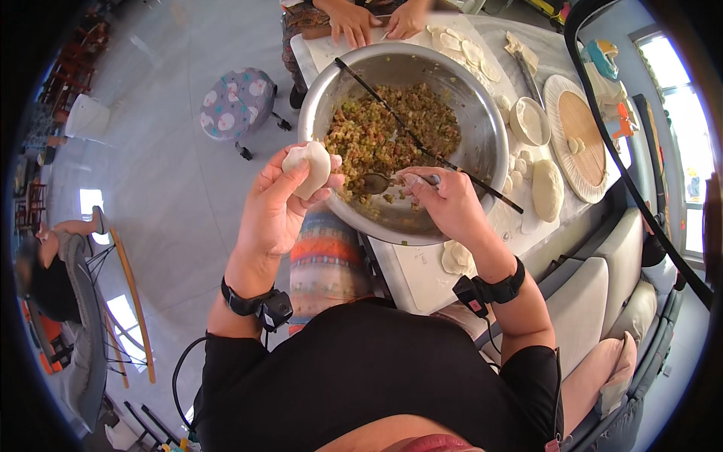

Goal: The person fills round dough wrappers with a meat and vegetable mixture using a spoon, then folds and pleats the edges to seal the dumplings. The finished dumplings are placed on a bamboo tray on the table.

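Note:
A round dough wrapper (314, 169) rests in my left hand (277, 200), the thumb pressed on its face, just off the left rim of a large steel bowl (480, 96). Chopped filling (361, 130) heaps across the bowl's left and middle. My right hand (449, 200) grips a metal spoon (375, 183) by its handle, over the near part of the bowl. The spoon's head dips at the edge of the filling. Two dark chopsticks (415, 135), lying close together, span the bowl from rim to rim and pass beyond my right hand.
Across the table, another person's hands (373, 25) work near flat wrappers (463, 48). At right are a flour bowl (530, 121), a dough log (548, 190), small dough pieces (518, 166) and a round woven tray (582, 130). More wrappers (456, 257) lie near me. A patterned stool (237, 107) stands left.

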The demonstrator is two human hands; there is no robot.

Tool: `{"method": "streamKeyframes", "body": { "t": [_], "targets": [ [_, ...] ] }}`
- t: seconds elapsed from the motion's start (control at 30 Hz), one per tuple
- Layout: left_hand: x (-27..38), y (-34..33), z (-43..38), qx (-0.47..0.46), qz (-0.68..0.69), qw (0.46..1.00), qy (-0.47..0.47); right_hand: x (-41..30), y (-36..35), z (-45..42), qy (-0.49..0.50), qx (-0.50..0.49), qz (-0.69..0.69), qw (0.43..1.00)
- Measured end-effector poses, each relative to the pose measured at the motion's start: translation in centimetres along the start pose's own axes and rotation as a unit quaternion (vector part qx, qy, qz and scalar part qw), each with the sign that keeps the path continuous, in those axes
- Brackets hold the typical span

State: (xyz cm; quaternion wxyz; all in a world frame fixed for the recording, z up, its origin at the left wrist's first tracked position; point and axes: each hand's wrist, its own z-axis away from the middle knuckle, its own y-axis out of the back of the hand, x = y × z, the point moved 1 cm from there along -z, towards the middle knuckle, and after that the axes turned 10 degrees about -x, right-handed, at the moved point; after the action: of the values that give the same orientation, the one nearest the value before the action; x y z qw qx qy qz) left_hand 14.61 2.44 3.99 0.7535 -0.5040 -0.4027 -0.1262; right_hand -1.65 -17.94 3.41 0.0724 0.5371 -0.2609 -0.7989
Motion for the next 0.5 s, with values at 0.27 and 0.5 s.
{"method": "streamKeyframes", "body": {
  "t": [0.27, 0.5],
  "targets": [
    [0.7, -0.5, -0.1, -0.001, -0.012, 1.000, -0.022, 0.8, 0.2, -1.3, -0.043, -0.042, -0.289, 0.955],
    [1.3, -0.3, 0.4, 0.002, -0.012, 0.999, -0.050, 2.2, 0.7, -2.2, -0.085, -0.056, -0.458, 0.883]
  ]
}}
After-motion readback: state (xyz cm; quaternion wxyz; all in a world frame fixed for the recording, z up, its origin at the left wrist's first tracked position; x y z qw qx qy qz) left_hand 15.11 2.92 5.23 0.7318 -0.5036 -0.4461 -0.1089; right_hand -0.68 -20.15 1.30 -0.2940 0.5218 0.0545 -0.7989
